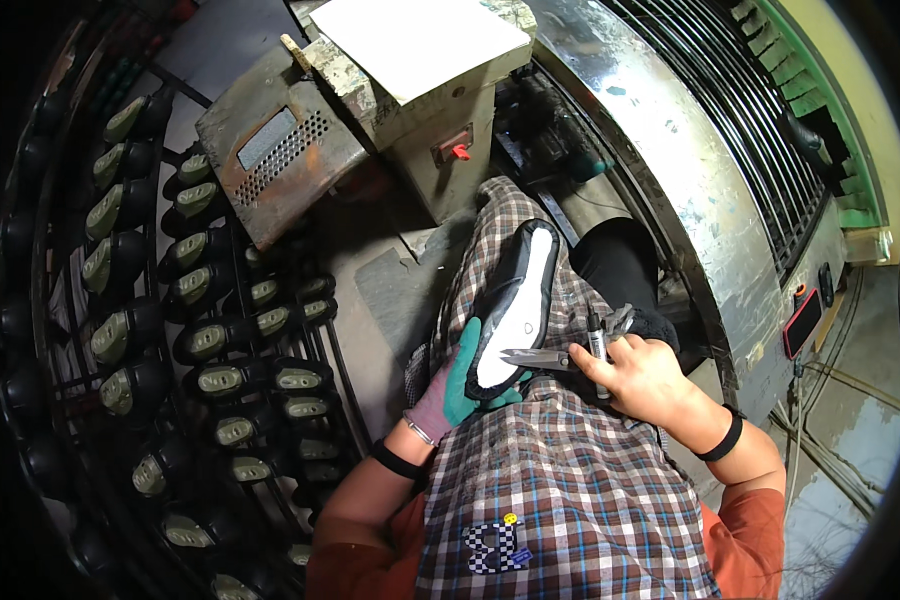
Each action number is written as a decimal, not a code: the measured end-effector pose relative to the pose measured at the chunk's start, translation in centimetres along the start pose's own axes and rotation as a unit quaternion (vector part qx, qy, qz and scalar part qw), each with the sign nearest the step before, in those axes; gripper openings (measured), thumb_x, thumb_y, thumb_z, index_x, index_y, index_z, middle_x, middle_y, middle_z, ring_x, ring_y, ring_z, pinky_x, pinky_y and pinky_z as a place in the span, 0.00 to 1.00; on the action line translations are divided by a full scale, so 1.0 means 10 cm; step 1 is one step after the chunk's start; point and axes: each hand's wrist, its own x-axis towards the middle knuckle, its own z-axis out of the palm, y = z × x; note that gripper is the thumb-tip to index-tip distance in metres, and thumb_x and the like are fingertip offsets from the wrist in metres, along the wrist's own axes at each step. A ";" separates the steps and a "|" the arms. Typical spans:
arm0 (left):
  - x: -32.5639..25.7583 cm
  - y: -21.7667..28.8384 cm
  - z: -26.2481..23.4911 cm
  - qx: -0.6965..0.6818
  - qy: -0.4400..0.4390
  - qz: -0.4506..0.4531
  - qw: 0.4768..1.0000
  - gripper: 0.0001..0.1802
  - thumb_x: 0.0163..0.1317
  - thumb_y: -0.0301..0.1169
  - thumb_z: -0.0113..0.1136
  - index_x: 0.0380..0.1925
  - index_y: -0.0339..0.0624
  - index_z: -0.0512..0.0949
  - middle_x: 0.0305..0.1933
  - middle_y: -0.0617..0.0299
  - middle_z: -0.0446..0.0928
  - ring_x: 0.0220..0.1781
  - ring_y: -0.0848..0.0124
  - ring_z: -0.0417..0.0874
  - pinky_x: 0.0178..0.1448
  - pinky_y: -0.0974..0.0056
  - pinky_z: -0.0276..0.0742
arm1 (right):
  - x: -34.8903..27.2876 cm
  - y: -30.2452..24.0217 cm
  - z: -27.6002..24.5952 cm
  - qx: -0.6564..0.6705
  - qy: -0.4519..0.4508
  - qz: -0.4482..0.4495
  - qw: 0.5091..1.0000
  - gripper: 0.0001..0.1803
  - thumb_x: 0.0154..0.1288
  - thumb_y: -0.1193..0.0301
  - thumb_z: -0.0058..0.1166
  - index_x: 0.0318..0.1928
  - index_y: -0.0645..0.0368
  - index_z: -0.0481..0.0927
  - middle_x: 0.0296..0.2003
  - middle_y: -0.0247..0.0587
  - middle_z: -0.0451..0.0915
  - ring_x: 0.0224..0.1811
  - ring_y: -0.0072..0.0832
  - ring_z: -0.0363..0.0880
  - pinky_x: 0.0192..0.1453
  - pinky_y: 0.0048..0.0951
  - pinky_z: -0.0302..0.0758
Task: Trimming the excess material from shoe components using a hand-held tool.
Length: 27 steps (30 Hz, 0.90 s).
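A black shoe upper with a white insole board on its underside lies bottom up across my lap. Around its heel end is my left hand, in a green and pink glove, with the fingers closed under the edge. My right hand is bare and grips a pair of scissors. The metal blades point left and lie over the white board near the heel. A marker pen with a black cap stands upright between the fingers of that same hand. Its palm side is hidden.
Racks of black shoes on lasts fill the left side. Ahead stands a worn metal machine with a red switch, and a white sheet on top. A conveyor with metal rollers runs along the right. My checked apron covers my lap.
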 end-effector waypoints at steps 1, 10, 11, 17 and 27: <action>-0.04 0.02 0.04 0.075 0.005 0.018 0.997 0.42 0.61 0.53 0.58 0.70 0.49 0.55 0.62 0.57 0.71 0.57 0.59 0.78 0.54 0.55 0.79 | -0.01 0.00 -0.02 -0.012 0.000 -0.005 1.000 0.33 0.46 0.72 0.58 0.59 0.47 0.73 0.26 0.37 0.71 0.25 0.33 0.75 0.26 0.31 0.75; -0.16 0.10 0.29 0.097 0.049 -0.027 0.994 0.43 0.63 0.66 0.41 0.67 0.45 0.62 0.60 0.57 0.72 0.53 0.64 0.79 0.51 0.59 0.81 | 0.00 0.09 0.10 0.073 -0.003 0.000 0.997 0.35 0.44 0.72 0.60 0.59 0.48 0.72 0.29 0.41 0.73 0.28 0.36 0.78 0.28 0.33 0.77; -0.16 0.09 0.32 0.056 0.063 -0.014 0.996 0.42 0.63 0.67 0.39 0.65 0.47 0.64 0.58 0.57 0.74 0.52 0.65 0.80 0.50 0.60 0.81 | 0.00 0.06 0.30 0.126 0.025 0.028 0.991 0.35 0.43 0.73 0.60 0.59 0.48 0.73 0.30 0.41 0.74 0.29 0.37 0.79 0.30 0.35 0.77; -0.08 0.06 0.17 0.059 -0.011 0.007 0.998 0.40 0.65 0.64 0.40 0.66 0.48 0.63 0.58 0.54 0.74 0.53 0.62 0.80 0.50 0.56 0.82 | 0.26 -0.18 0.78 0.443 0.191 0.127 0.866 0.26 0.55 0.76 0.63 0.56 0.58 0.74 0.38 0.47 0.81 0.40 0.35 0.82 0.48 0.30 0.76; -0.38 0.63 0.45 0.748 -0.032 0.130 0.649 0.44 0.56 0.43 0.66 0.69 0.42 0.55 0.66 0.47 0.65 0.61 0.50 0.73 0.65 0.56 0.69 | 0.04 0.61 0.84 0.907 0.227 0.184 0.302 0.17 0.69 0.60 0.52 0.50 0.56 0.70 0.33 0.30 0.73 0.22 0.19 0.67 0.23 0.19 0.64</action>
